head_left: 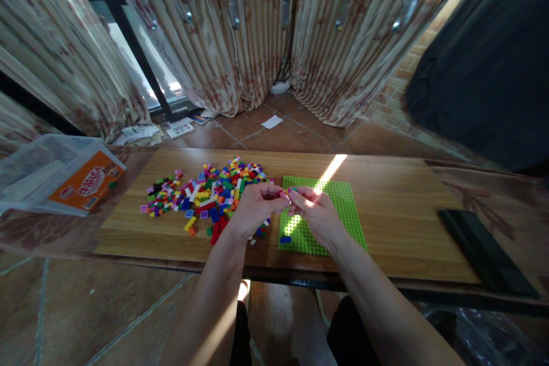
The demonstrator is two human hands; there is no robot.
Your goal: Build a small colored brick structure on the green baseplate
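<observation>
My left hand (257, 206) and my right hand (315, 211) meet above the left edge of a green studded baseplate (347, 206). Both are pinched together on small coloured bricks (286, 191) held between the fingertips. A heap of small bricks in many colours (206, 194) lies on the wooden board just left of my left hand. One blue brick (285, 239) sits on the near left corner of the baseplate.
The wooden board (398, 223) lies on a low table. A clear plastic box with an orange label (64, 177) stands at the far left. A flat black object (484, 251) lies at the right. Curtains hang behind, over a tiled floor.
</observation>
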